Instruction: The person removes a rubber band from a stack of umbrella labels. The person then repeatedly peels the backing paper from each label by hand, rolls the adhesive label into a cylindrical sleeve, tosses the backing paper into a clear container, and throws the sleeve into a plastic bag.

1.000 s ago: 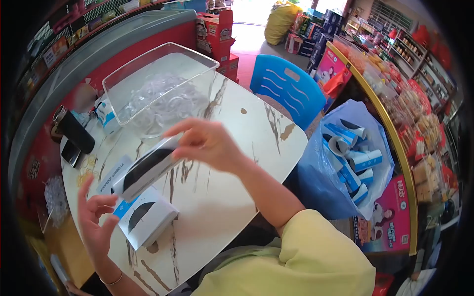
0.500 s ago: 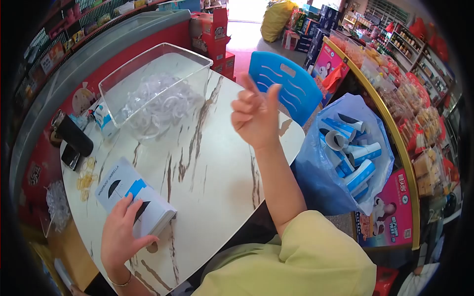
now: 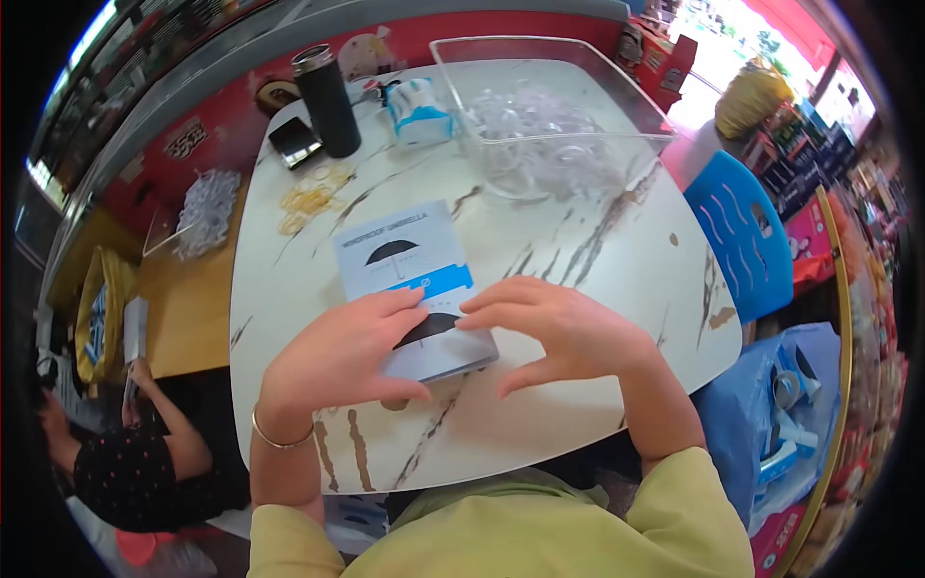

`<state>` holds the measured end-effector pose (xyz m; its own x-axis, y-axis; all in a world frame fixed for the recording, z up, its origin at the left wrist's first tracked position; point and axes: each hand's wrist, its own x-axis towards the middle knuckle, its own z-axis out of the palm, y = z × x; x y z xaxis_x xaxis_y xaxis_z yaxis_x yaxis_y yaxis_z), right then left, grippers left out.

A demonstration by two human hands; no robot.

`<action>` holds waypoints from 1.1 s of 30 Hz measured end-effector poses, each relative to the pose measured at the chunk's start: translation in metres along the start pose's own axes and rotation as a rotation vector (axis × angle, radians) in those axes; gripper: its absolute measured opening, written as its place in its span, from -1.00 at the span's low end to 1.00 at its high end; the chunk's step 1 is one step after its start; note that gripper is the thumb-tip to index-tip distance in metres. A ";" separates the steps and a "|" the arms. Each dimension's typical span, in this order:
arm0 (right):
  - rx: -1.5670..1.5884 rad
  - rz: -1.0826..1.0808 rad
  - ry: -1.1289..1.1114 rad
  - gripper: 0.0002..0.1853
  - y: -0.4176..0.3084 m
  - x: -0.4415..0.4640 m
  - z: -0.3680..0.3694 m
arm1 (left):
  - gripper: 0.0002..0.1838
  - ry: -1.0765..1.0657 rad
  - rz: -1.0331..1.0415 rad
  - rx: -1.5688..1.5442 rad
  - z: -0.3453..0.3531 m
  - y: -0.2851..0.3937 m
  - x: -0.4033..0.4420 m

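A stack of white printed sheets (image 3: 405,255) with black umbrella pictures and a blue band lies on the marble-patterned table (image 3: 540,414). My left hand (image 3: 347,352) rests at the stack's left and lower edge, fingers apart over the paper. At the stack's right edge is my right hand (image 3: 559,332), its fingers spread, thumb apart, holding nothing. Beyond the stack stands a clear bin (image 3: 568,140) with clear plastic rings (image 3: 540,125). Yellowish bands (image 3: 313,196) lie to the left.
A black flask (image 3: 328,104), a phone (image 3: 294,143) and a blue-white packet (image 3: 418,111) stand or lie at the back left. Right of the table are a blue chair (image 3: 740,236) and a blue bag (image 3: 732,414) with rolled sheets. A co-worker (image 3: 145,462) is at the lower left.
The rolled sheet held earlier is gone from my hands. My right hand has come back from the right to the stack, and my left hand remains there. The view has turned left.
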<state>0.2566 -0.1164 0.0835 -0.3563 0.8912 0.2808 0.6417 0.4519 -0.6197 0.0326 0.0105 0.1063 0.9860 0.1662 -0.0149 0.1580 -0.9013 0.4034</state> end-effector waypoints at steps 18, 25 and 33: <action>-0.123 0.063 -0.063 -0.64 -0.002 0.016 0.005 | -0.29 -0.012 0.030 -0.091 0.002 -0.014 -0.002; -0.277 -0.009 0.080 -0.82 -0.009 0.019 0.014 | -0.29 -0.060 0.051 -0.173 -0.003 -0.020 -0.006; -0.083 0.027 0.437 -0.90 0.004 0.018 0.007 | -0.42 0.025 0.182 -0.302 -0.024 -0.036 -0.017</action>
<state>0.2479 -0.0987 0.0816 -0.0298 0.8283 0.5595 0.7052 0.4141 -0.5754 0.0088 0.0497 0.1142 0.9943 0.0270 0.1028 -0.0466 -0.7588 0.6496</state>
